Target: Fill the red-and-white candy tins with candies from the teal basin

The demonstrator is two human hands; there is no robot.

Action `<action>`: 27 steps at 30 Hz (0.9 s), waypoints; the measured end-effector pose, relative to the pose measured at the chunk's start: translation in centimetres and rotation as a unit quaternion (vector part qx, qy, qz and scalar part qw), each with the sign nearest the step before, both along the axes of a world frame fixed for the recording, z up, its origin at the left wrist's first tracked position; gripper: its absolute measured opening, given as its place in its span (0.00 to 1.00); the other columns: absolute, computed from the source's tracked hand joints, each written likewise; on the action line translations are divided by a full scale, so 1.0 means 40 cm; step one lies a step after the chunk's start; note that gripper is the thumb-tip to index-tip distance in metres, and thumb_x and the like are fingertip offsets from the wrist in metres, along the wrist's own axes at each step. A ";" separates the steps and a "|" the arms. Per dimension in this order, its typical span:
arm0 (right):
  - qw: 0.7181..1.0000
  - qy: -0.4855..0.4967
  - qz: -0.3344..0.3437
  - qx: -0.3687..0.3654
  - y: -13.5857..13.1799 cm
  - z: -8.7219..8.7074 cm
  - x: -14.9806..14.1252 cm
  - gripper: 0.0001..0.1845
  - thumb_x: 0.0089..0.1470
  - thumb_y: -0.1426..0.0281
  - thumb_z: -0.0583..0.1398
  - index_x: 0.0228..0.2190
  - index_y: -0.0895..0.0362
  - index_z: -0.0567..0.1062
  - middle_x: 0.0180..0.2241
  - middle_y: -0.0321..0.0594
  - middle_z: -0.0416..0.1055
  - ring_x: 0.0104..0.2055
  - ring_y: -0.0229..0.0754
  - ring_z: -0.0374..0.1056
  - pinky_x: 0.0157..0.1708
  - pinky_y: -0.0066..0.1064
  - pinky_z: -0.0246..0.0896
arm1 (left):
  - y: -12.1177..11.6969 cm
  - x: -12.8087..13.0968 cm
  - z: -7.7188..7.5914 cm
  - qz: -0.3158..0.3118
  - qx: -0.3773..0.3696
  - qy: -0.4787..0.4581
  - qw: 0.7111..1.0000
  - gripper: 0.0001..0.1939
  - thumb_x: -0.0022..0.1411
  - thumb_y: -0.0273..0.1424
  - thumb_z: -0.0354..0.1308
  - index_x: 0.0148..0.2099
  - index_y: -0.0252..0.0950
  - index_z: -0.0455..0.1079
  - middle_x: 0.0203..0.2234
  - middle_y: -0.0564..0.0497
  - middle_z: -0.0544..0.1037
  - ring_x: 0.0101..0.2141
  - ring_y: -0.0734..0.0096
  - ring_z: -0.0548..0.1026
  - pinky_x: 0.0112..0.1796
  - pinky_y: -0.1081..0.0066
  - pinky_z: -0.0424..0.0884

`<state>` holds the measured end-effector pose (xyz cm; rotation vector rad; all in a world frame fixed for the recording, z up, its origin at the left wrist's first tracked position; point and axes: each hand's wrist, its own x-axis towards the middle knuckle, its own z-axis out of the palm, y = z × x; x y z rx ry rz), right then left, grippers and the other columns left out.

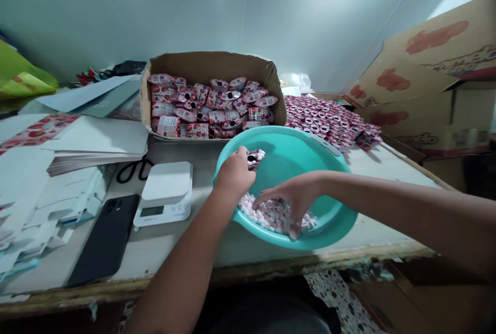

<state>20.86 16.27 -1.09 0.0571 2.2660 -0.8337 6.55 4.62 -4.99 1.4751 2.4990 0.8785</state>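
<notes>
My left hand (237, 171) is closed around a small red-and-pink printed box (256, 159) over the left side of a turquoise plastic basin (306, 153). White pieces lie at the box's top, around a dark opening. Inside the basin, pale pink-white candy-like pieces (267, 215) are heaped towards the near left side. My right hand (292, 200) reaches down into this heap, thumb and fingers spread apart among the pieces. Its fingertips are partly hidden by them. The basin stands tilted towards me near the table's front edge.
Behind the basin is a cardboard box (213, 58) of similar printed boxes; more stand in a cluster (325, 117) to its right. A white kitchen scale (166, 189), a black phone (104, 241) and flat white cartons (101, 140) lie left. Large cartons (422, 65) rise at right.
</notes>
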 end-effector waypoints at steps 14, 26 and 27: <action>0.993 -0.069 -0.090 -0.016 0.024 -0.091 -0.007 0.32 0.32 0.61 0.70 0.43 0.59 0.76 0.36 0.36 0.76 0.37 0.44 0.68 0.31 0.28 0.62 | -0.005 0.018 0.013 -0.054 -0.070 0.038 0.995 0.11 0.58 0.31 0.60 0.44 0.41 0.65 0.38 0.48 0.79 0.38 0.60 0.77 0.28 0.68 0.58; 0.971 0.099 -0.176 0.128 0.047 0.154 -0.069 0.11 0.45 0.67 0.66 0.31 0.61 0.75 0.19 0.30 0.69 0.21 0.31 0.63 0.20 0.22 0.50 | -0.018 0.030 0.031 -0.098 -0.100 -0.012 0.990 0.15 0.56 0.34 0.63 0.45 0.40 0.66 0.38 0.47 0.80 0.38 0.58 0.77 0.31 0.69 0.63; 0.970 0.105 -0.171 0.137 0.041 0.158 -0.078 0.11 0.45 0.68 0.67 0.30 0.61 0.75 0.19 0.30 0.69 0.21 0.31 0.64 0.20 0.22 0.51 | -0.017 0.029 0.030 -0.098 -0.095 -0.016 0.990 0.16 0.55 0.34 0.64 0.45 0.40 0.66 0.38 0.47 0.80 0.38 0.58 0.77 0.31 0.69 0.64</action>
